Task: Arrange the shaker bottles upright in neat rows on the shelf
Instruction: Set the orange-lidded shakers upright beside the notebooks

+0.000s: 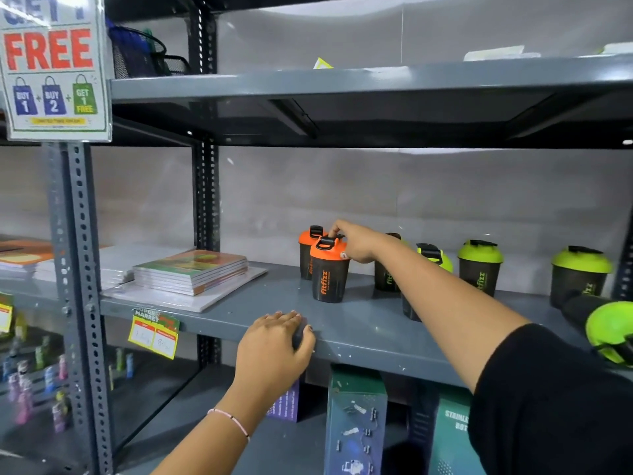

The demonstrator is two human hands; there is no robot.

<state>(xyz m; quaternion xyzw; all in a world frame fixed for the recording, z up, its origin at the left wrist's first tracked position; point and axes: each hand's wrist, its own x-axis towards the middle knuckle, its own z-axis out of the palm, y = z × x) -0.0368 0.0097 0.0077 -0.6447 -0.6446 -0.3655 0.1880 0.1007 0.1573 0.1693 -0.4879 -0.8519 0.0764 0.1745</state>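
Front orange bottle upright on grey shelf, touching second orange bottle behind-left of it. Right hand at front orange bottle's lid, fingers pinched on black lid loop. Left hand flat on shelf front edge, below-left of that bottle, fingers spread, holding nothing. Right of orange bottle: green-lid bottles upright, well apart; one green-lid bottle lying on side, far right. Books left of orange bottle.
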